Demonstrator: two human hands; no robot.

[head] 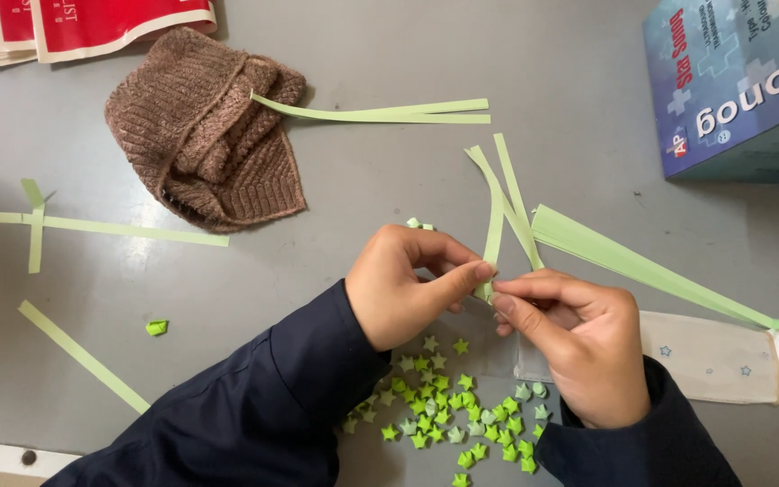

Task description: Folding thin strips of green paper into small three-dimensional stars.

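Observation:
My left hand (407, 284) and my right hand (579, 347) meet at the middle of the grey table (389, 180), both pinching one light green paper strip (495, 221) between thumb and fingertips. The strip's free end stands up from my fingers. A small green folded bit (419, 223) peeks out above my left knuckles. Below my hands lies a heap of several small folded green paper stars (448, 410). Both arms wear dark blue sleeves.
More green strips lie about: a bundle (642, 266) at right, two (380, 114) by a brown knitted hat (209, 135), crossed ones (92, 225) at left, one (78, 354) lower left. A blue box (737, 81) sits top right, red packets (83, 27) top left, a white packet (723, 356) at right.

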